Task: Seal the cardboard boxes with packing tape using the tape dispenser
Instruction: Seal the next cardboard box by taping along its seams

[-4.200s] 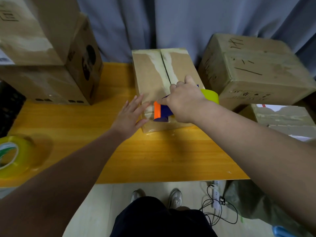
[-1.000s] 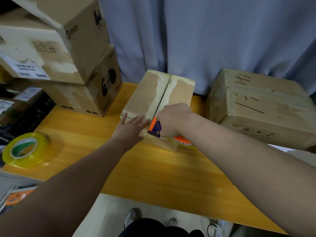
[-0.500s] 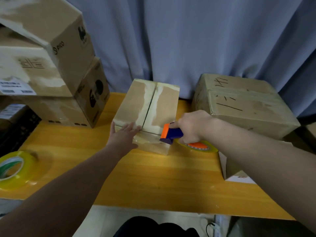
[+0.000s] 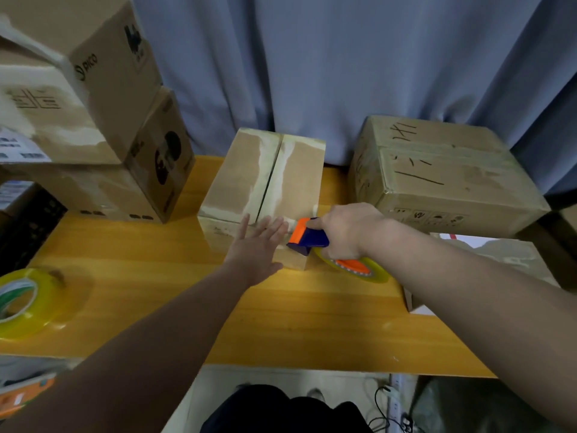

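Since the frame 4.2 s back, the dispenser (image 4: 307,236) is found brought down from the top of the box (image 4: 246,182) to its near face, by the right corner. The left hand (image 4: 254,250) is found shifted from the near left corner to the middle of that face.

The dispenser handle is gripped by the right hand (image 4: 343,229), fingers curled round it, with the forefinger laid on top of the blue body. The orange front plate is turned towards the left fingertips and is held just beside them. The yellowish roll (image 4: 373,271) carried on the dispenser is tilted low over the table (image 4: 312,323), just right of the box's near right corner. Contact with the table cannot be told.

The left hand is laid open and flat against the near face, fingers (image 4: 269,225) straight and slightly spread, the tips reaching the top edge near the seam (image 4: 269,179).

The box is stood on the far half of the table, flaps closed, with the seam running away from the viewer. Pale torn patches are seen on either side of it. Whether fresh tape is laid on the seam cannot be told.

Also noted:
- Stacked boxes (image 4: 103,89) are set at far left.
- A big box (image 4: 437,176) marked with black strokes is set at right.
- A low box (image 4: 512,257) is partly hidden behind the right arm.
- A spare roll (image 4: 22,303) is laid flat at the table's left edge.
- A blue curtain (image 4: 312,57) is hung behind.
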